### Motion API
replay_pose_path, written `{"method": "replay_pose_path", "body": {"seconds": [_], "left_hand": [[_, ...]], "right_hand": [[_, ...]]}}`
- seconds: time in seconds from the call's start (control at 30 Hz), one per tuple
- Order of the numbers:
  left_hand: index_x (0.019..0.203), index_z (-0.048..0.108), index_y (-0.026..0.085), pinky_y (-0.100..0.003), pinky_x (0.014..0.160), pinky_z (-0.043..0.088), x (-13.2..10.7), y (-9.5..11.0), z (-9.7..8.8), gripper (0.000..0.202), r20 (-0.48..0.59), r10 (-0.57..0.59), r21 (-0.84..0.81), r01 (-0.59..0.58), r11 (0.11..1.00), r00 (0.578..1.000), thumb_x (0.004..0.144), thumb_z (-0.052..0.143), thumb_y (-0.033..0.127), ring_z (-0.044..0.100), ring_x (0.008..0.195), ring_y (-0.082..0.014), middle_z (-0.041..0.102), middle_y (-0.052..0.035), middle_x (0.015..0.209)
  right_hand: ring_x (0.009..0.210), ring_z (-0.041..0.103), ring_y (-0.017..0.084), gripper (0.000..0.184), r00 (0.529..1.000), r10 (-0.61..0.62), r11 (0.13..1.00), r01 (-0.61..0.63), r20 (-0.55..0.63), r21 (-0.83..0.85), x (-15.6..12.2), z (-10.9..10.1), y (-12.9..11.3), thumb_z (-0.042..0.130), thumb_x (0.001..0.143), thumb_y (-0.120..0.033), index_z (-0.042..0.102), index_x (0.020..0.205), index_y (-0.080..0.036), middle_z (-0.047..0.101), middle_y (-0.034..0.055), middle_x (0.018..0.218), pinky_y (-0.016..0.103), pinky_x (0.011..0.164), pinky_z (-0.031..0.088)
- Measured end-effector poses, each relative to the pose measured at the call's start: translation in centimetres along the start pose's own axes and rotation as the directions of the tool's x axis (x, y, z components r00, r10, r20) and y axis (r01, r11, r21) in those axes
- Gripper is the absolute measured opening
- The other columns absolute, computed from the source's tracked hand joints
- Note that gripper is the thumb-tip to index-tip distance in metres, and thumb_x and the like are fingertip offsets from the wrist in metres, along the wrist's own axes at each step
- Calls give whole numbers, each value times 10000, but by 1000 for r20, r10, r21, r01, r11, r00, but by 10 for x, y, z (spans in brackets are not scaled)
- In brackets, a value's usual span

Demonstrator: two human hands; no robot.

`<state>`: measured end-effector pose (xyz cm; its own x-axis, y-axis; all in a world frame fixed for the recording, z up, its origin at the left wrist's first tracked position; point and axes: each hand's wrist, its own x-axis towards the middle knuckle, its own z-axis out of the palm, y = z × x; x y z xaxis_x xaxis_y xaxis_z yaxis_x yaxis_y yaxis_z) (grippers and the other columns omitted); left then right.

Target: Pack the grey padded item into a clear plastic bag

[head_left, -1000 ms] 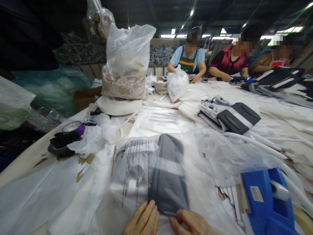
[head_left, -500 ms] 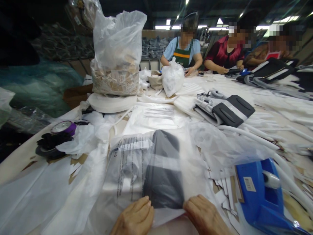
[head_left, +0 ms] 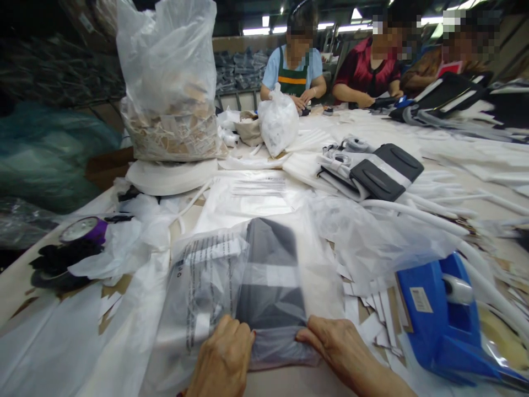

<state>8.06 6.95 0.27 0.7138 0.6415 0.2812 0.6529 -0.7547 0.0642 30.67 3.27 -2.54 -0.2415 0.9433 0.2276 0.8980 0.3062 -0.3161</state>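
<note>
A translucent plastic bag [head_left: 182,309] printed with lines of dark text lies in front of me. Inside it shows a folded dark grey item [head_left: 268,303] with a pale band across it. My left hand [head_left: 225,353] is closed on the near edge of the bag, left of the dark item. At the right corner of that edge, my right hand [head_left: 334,342] pinches the plastic between thumb and fingers. The near flap of the bag lies folded over the lower end of the dark item.
A blue tape dispenser [head_left: 433,309] stands at the right among paper scraps. Beyond lie a banded dark grey item [head_left: 388,171] and flat printed bags [head_left: 260,193]. A big scrap-filled bag [head_left: 169,105] and a purple tape roll [head_left: 97,230] are left. Several co-workers [head_left: 295,66] work across the table.
Both hands have moved slightly up and away from me, bringing the bag's near edge over the dark item's lower end. My view has shifted a little to the right.
</note>
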Motion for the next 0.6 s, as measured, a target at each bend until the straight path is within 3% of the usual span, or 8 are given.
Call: {"method": "replay_pose_path", "body": {"seconds": [0.2, 0.33, 0.43, 0.53, 0.6], "left_hand": [[647, 430, 210, -294, 509, 333, 2, -2, 1, 307, -1, -53, 27, 53, 998, 999, 871, 282, 61, 490, 526, -160, 502, 16, 553], [660, 437, 212, -277, 518, 337, 1, -1, 2, 281, 40, -78, 40, 76, 996, 996, 854, 306, 58, 503, 540, -158, 525, 18, 562], [652, 438, 217, -274, 520, 342, -1, -1, 2, 271, 60, -114, 53, 111, 992, 992, 848, 327, 67, 512, 549, -163, 529, 17, 560], [652, 449, 221, -271, 522, 360, 1, -1, 0, 263, 69, -141, 55, 138, 989, 988, 848, 346, 81, 530, 562, -164, 533, 20, 566], [634, 457, 227, -263, 503, 364, 5, -1, -2, 286, -7, -138, 20, 139, 990, 990, 857, 332, 96, 527, 533, -157, 526, 32, 543]], "right_hand": [[385, 565, 142, 569, 999, -5, 997, 1, -42, -75, -4, -1, 12, 210, 915, -533, 497, 549, -204, 563, -19, 436, 264, 428, 243], [384, 511, 136, 512, 986, -54, 966, 11, -159, -257, -11, -9, 23, 275, 935, -468, 470, 542, -204, 512, -20, 430, 264, 467, 244], [390, 471, 135, 457, 971, -75, 928, -14, -226, -371, -18, -28, 31, 346, 938, -385, 455, 530, -210, 470, -22, 434, 273, 475, 262], [471, 497, 134, 275, 952, -52, 926, -67, -300, -372, -37, -57, 42, 480, 891, -312, 535, 651, -189, 512, -12, 526, 270, 523, 337], [569, 541, 146, 148, 900, -6, 913, -173, -436, -370, -55, -79, 52, 558, 847, -302, 576, 788, -167, 574, 17, 639, 277, 603, 403]]}}
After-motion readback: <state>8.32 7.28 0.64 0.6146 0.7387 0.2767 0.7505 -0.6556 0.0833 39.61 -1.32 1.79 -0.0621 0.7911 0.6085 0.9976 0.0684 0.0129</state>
